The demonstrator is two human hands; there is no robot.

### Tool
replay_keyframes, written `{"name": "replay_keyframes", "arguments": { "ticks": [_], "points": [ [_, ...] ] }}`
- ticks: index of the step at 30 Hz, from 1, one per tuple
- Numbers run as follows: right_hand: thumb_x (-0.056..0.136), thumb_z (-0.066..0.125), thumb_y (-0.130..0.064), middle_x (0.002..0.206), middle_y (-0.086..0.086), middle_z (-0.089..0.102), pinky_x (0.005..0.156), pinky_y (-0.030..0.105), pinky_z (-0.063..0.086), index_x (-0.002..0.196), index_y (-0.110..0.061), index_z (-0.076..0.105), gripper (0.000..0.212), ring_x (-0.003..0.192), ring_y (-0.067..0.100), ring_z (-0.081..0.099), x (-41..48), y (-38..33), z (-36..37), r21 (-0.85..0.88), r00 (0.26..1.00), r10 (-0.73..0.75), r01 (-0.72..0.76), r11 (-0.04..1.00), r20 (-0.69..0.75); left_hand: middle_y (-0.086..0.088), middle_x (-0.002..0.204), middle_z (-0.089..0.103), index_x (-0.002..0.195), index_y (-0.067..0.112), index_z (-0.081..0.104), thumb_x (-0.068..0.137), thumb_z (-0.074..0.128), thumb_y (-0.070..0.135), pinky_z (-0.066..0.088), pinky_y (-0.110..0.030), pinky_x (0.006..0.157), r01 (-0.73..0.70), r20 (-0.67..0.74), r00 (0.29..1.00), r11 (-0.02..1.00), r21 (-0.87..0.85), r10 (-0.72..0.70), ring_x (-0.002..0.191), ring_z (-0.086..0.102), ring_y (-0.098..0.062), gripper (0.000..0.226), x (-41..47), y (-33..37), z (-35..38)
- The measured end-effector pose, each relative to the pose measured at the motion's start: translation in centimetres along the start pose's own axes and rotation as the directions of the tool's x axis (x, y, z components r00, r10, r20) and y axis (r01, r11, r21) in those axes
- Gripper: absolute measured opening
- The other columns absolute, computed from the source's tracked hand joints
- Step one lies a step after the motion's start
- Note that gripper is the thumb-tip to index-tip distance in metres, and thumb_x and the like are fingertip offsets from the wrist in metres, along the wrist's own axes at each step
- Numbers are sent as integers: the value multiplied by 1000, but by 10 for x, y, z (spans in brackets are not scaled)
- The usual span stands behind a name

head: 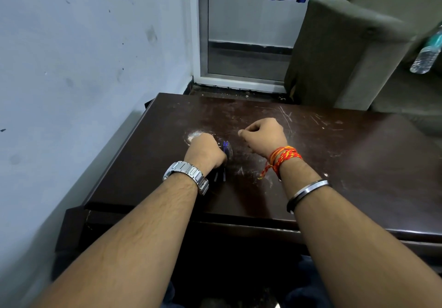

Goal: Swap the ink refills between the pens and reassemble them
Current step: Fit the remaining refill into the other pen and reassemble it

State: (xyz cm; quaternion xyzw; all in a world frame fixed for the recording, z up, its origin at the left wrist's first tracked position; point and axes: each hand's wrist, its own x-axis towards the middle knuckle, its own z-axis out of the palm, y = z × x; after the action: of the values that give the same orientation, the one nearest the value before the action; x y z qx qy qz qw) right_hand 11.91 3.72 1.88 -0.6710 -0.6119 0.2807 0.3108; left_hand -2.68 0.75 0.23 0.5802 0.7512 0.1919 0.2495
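Pens point(219, 176) in a fist over the big, scratched dark counter point(334, 164), that's the scene. The left hand point(203, 149) is left of centre with its fingers curled round the bundle. Dark barrels poke out below the wrist toward the near edge, and a blue end point(226, 145) shows on the inner side. The right hand point(263, 135) is just beside it, apart from the pens, fingers curled and thumb meeting forefinger (pinching anything? can't tell).
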Motion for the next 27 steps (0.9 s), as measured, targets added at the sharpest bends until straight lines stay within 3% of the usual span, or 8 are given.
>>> {"name": "replay_keyframes", "arguments": {
  "ticks": [6,14,18,21,24,27],
  "points": [
    [86,71,-32,86,7,72,83,41,60,85,-14,75,18,86,23,70,-2,-1,0,-20,1000,-6,6,1000,12,-16,117,68,114,3,66,87,70,19,48,-29,70,16,-10,1000,1000,3,-15,103,68,-30,32,0,1,1],
    [87,71,-30,88,7,72,82,40,61,87,-12,75,19,85,22,69,-4,-1,-2,-55,1000,-5,6,998,16,-16,117,66,114,2,63,89,70,18,47,-29,67,34,-33,999,999,41,-33,91,65,-27,30,0,0,1],
    [87,72,-25,94,9,72,82,39,61,88,-11,75,15,87,23,70,-2,0,-5,-70,999,35,-34,997,13,-12,102,61,109,3,63,89,70,16,48,-28,67,27,-30,999,999,45,-25,82,58,-24,25,0,-1,-1],
    [86,68,-15,99,16,70,79,37,61,91,-4,72,13,86,27,70,3,5,-11,-146,996,91,-92,985,-13,-8,90,54,94,6,60,86,71,16,49,-29,66,25,-24,999,999,22,-25,80,59,-24,16,1,-2,-2],
    [86,64,-9,96,16,61,68,30,51,79,-3,58,10,76,25,60,3,14,-17,-303,990,128,-137,943,-52,-7,87,62,87,5,63,82,75,18,49,-28,60,29,-25,999,999,-41,-30,78,66,-25,19,2,-1,-5],
    [87,62,-8,93,16,57,72,35,51,89,-1,61,7,84,31,63,3,22,-20,-377,985,161,-172,910,-61,-5,75,62,77,7,62,82,77,24,42,-25,48,7,-32,999,997,-75,-10,63,61,-18,23,2,1,-6]
  ]
}}
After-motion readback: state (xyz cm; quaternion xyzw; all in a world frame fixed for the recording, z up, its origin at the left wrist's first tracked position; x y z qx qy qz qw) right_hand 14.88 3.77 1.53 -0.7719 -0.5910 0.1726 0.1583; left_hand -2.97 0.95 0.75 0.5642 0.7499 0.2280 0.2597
